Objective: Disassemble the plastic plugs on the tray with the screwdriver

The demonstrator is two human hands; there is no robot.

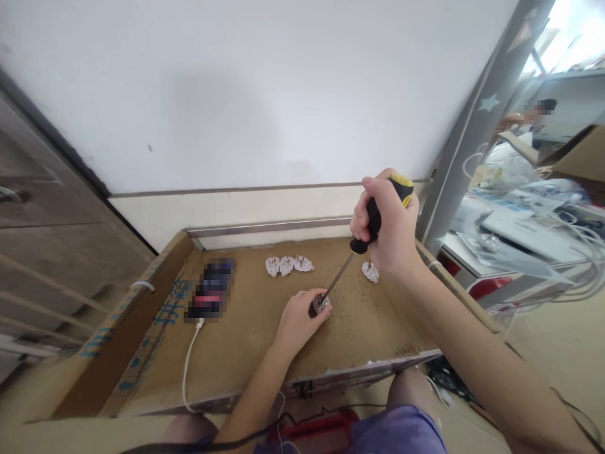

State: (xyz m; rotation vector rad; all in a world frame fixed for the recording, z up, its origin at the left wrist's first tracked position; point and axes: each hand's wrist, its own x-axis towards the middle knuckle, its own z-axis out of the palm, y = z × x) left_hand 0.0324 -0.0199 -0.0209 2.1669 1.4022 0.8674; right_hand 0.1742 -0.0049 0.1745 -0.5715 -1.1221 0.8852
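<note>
Inside the cardboard tray (246, 321), the left hand (301, 316) curls its fingers round a small part (325, 306); left of it lies a phone (210, 291). The right hand (388, 221), closed tight, holds a screwdriver (373, 221), tip at the part. Behind sit four white pieces (286, 266).

open room on your left, middle blocked
bare cardboard (250, 321) runs between your left hand (300, 320) and the dark device (211, 289), so you could pass there; the white cable (188, 359) crosses the front edge. three clear parts (286, 265) in a row obstruct the back. the screwdriver (360, 246) slants from your right hand (390, 224) to the small piece (324, 306), cutting off the centre; a lone clear part (370, 271) sits near your right wrist.
</note>
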